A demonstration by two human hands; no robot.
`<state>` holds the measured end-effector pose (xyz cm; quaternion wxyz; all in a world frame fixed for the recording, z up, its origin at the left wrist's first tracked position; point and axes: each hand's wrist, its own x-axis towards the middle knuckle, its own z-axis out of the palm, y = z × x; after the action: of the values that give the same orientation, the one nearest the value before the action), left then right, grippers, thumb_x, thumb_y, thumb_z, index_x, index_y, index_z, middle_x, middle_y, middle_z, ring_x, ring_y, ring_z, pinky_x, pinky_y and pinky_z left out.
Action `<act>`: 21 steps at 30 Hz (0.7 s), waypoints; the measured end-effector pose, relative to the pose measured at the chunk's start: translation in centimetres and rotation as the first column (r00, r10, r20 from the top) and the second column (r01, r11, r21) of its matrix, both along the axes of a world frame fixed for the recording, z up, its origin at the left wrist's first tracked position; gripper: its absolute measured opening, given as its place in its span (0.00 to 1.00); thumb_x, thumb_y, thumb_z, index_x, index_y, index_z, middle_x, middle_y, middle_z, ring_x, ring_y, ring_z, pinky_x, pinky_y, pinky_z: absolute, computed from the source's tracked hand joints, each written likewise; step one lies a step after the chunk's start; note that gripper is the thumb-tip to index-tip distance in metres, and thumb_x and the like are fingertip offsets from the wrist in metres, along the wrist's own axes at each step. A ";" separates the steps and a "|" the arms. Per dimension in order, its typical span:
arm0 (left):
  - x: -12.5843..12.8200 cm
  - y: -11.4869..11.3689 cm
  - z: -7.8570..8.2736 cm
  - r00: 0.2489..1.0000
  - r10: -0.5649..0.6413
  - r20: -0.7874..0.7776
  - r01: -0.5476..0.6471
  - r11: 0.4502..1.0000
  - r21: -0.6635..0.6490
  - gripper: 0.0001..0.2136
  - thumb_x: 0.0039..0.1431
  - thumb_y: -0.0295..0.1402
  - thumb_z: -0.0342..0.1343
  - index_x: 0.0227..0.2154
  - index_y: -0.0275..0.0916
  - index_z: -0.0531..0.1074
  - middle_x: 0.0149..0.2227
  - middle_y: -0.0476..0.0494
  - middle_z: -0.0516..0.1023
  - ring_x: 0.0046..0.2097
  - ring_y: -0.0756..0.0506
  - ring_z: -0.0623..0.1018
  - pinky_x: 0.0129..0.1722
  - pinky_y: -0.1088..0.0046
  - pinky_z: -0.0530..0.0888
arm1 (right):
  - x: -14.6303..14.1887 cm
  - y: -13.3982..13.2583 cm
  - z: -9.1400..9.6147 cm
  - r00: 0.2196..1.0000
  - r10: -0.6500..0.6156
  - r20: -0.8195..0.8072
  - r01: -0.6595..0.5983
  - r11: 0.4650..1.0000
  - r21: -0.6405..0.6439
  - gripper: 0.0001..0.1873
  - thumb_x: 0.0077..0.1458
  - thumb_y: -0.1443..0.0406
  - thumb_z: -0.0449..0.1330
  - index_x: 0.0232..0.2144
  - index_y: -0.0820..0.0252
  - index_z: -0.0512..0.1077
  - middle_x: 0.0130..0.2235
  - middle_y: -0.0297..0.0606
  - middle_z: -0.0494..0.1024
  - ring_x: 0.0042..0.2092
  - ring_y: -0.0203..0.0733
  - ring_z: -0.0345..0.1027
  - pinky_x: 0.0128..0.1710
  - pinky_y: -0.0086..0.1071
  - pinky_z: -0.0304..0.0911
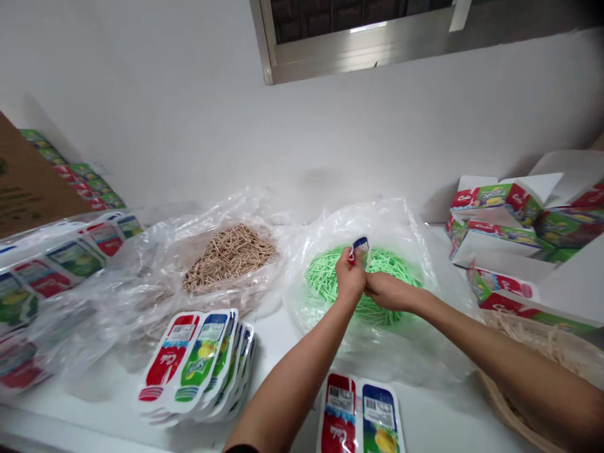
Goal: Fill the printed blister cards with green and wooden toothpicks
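Note:
My left hand is closed around a small printed packet, whose dark blue end sticks out above the fingers. Against it rests my right hand, fingers bent and pressed together; what they grip, if anything, is hidden. Both hands are above a heap of thin light-green sticks in an open clear plastic bag. Nearer me lies a flat pack with red cola and blue-green lemon bottle shapes side by side. To its left is a stack of similar bottle-shaped packs.
Tan sticks fill another clear bag at centre left. More printed packs lie under plastic at far left, beside a brown cardboard box. Open printed cartons stand at right, above a round basket. A white wall rises behind.

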<state>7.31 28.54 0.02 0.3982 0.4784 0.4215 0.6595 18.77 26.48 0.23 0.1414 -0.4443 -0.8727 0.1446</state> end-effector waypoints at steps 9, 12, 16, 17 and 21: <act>0.2 -0.3 -1.3 0.882 0.315 0.351 -0.255 0.945 -0.205 0.18 0.55 0.48 0.51 0.34 0.35 0.67 0.27 0.47 0.72 0.25 0.49 0.73 0.27 0.72 0.70 | -4.1 -0.4 0.5 0.350 -0.348 -0.870 0.087 0.937 -0.339 0.22 0.56 0.44 0.45 0.25 0.55 0.57 0.24 0.32 0.66 0.30 0.39 0.65 0.36 0.36 0.66; 0.9 -0.9 -1.8 0.868 0.320 0.379 -0.240 0.940 -0.242 0.20 0.55 0.49 0.50 0.35 0.34 0.67 0.26 0.46 0.72 0.25 0.49 0.74 0.26 0.72 0.71 | -5.9 -2.0 -0.3 0.187 -0.411 -0.892 0.038 0.911 -0.412 0.21 0.54 0.45 0.49 0.27 0.55 0.60 0.27 0.33 0.69 0.34 0.40 0.67 0.40 0.36 0.66; -0.1 -1.9 -1.6 0.900 0.292 0.324 -0.233 0.950 -0.210 0.17 0.52 0.47 0.54 0.32 0.35 0.69 0.26 0.47 0.73 0.25 0.50 0.72 0.25 0.74 0.70 | -6.2 -4.0 -1.4 0.198 -0.476 -0.857 0.022 0.876 -0.481 0.20 0.55 0.46 0.51 0.31 0.56 0.64 0.32 0.35 0.72 0.38 0.42 0.68 0.40 0.36 0.65; -0.6 -2.1 -1.5 0.914 0.281 0.293 -0.232 0.954 -0.192 0.16 0.51 0.46 0.56 0.29 0.35 0.70 0.25 0.48 0.72 0.25 0.50 0.71 0.25 0.75 0.69 | -5.9 -4.2 -1.4 0.281 -0.469 -0.837 0.039 0.877 -0.479 0.21 0.57 0.45 0.49 0.31 0.56 0.64 0.31 0.35 0.72 0.37 0.42 0.68 0.38 0.36 0.65; -3.1 -2.5 -0.8 0.955 0.251 0.158 -0.237 0.966 -0.101 0.11 0.49 0.39 0.60 0.24 0.35 0.70 0.22 0.51 0.70 0.25 0.52 0.69 0.27 0.77 0.68 | -2.9 -4.2 0.0 0.708 -0.350 -0.614 0.150 0.923 -0.354 0.20 0.61 0.48 0.43 0.32 0.56 0.60 0.26 0.33 0.69 0.30 0.41 0.66 0.33 0.35 0.63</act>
<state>4.26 26.04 -0.74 0.3673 0.3484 0.4685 0.7240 15.83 22.29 0.24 0.3982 -0.4935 -0.6655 0.3937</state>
